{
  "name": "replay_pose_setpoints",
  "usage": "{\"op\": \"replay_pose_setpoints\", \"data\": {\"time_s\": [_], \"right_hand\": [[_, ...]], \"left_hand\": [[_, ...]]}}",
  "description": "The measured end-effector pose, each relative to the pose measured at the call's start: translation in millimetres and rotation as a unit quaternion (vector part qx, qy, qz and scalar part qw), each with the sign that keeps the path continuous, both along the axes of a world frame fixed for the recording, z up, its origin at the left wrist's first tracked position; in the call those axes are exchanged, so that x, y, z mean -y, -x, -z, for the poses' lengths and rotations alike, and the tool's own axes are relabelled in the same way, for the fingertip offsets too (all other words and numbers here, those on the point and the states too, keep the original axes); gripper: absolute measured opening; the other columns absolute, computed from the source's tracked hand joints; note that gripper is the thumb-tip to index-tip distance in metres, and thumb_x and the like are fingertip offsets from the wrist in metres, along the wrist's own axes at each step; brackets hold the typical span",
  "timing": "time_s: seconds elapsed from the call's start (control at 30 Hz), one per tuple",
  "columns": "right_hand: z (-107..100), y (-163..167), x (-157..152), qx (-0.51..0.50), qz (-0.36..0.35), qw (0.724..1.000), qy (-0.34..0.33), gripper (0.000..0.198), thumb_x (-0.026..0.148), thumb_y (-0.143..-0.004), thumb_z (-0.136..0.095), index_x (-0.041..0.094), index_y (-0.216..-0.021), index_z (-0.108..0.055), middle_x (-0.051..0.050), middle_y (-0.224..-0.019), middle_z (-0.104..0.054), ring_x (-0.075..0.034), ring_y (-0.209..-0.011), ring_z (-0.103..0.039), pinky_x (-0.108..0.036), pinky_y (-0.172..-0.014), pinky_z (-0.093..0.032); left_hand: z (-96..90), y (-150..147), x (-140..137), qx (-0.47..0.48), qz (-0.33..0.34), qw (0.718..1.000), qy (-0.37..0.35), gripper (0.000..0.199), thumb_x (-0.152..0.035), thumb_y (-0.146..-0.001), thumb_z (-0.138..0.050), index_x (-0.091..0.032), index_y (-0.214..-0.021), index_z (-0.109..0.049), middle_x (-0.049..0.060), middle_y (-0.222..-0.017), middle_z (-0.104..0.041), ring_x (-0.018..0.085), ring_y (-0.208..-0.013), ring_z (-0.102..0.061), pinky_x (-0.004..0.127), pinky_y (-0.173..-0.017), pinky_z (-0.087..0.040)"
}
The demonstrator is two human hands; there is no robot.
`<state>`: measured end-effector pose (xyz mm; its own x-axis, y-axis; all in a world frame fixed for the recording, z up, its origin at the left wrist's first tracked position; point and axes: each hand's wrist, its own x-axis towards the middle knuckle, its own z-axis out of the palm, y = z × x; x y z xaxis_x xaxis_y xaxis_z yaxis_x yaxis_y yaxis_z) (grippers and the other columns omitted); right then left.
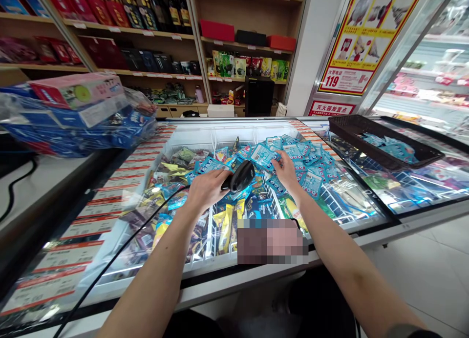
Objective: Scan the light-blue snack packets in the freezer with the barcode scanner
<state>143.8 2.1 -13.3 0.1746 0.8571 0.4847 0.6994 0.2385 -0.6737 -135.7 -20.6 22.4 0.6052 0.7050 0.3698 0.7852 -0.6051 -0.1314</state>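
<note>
My left hand is wrapped round the handle of a black barcode scanner, whose cable runs back toward the lower left. The scanner's head points to the right, at a blue packet. My right hand pinches that packet by its right edge, and a printed barcode patch faces up on it. Many similar blue packets lie in a loose heap on the freezer's glass top, around and beyond my right hand. Under the glass, wire baskets hold wrapped ice creams.
A brown basket with some blue packets stands on the freezer at the right. Plastic-wrapped boxes are piled at the left. Price labels line the freezer's left side. Stocked shelves stand behind. A blurred patch covers part of the front edge.
</note>
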Motion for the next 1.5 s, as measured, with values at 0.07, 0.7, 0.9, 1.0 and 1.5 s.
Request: {"op": "replay_pose_setpoints", "data": {"time_s": [0.07, 0.7, 0.9, 1.0, 1.5], "right_hand": [[-1.3, 0.8, 0.7, 0.005, -0.001, 1.0, 0.005, 0.037, 0.036, -0.087, -0.041, 0.019, -0.119, -0.049, -0.003, -0.075, -0.057, -0.019, -0.069, -0.056, -0.034, -0.072, -0.046], [2.3, 1.4, -1.9, 0.004, -0.018, 1.0, 0.012, 0.037, 0.039, -0.088, -0.04, 0.02, -0.118, -0.049, -0.001, -0.071, -0.057, -0.019, -0.065, -0.057, -0.033, -0.068, -0.046], [3.5, 3.7, -1.6, -0.016, -0.022, 1.0, 0.009, 0.038, 0.04, -0.087, -0.042, 0.02, -0.119, -0.048, -0.002, -0.072, -0.058, -0.018, -0.064, -0.058, -0.032, -0.066, -0.047], [0.6, 3.4, 2.5, -0.046, -0.01, 0.999, 0.005, 0.042, 0.039, -0.088, -0.041, 0.02, -0.125, -0.043, 0.0, -0.071, -0.056, -0.017, -0.056, -0.058, -0.032, -0.063, -0.048], [6.8, -35.9, -15.5, -0.081, 0.106, 0.989, -0.063, 0.059, 0.047, -0.087, -0.039, 0.01, -0.133, -0.036, -0.017, -0.112, -0.059, -0.022, -0.09, -0.062, -0.038, -0.077, -0.05]], "left_hand": [[-0.3, 0.2, -0.2, 0.001, -0.002, 1.0, 0.005, 0.032, -0.031, -0.081, -0.047, -0.024, -0.112, -0.054, 0.006, -0.102, -0.066, 0.021, -0.094, -0.061, 0.029, -0.064, -0.043], [-0.6, 2.1, -2.1, 0.019, -0.001, 1.0, 0.006, 0.037, -0.033, -0.08, -0.05, -0.023, -0.116, -0.052, 0.006, -0.106, -0.066, 0.023, -0.095, -0.062, 0.031, -0.062, -0.043], [-0.1, 1.0, -1.8, 0.025, -0.006, 1.0, 0.011, 0.036, -0.032, -0.079, -0.05, -0.024, -0.115, -0.053, 0.005, -0.105, -0.066, 0.023, -0.094, -0.062, 0.03, -0.062, -0.043], [-0.3, 3.1, -2.9, 0.021, -0.014, 1.0, 0.006, 0.036, -0.031, -0.079, -0.049, -0.025, -0.114, -0.054, 0.004, -0.106, -0.066, 0.022, -0.094, -0.062, 0.029, -0.062, -0.043], [-0.6, 22.8, -11.0, 0.055, -0.093, 0.994, -0.034, 0.037, -0.036, -0.078, -0.05, -0.025, -0.113, -0.056, 0.004, -0.103, -0.067, 0.024, -0.091, -0.063, 0.03, -0.062, -0.042]]}}
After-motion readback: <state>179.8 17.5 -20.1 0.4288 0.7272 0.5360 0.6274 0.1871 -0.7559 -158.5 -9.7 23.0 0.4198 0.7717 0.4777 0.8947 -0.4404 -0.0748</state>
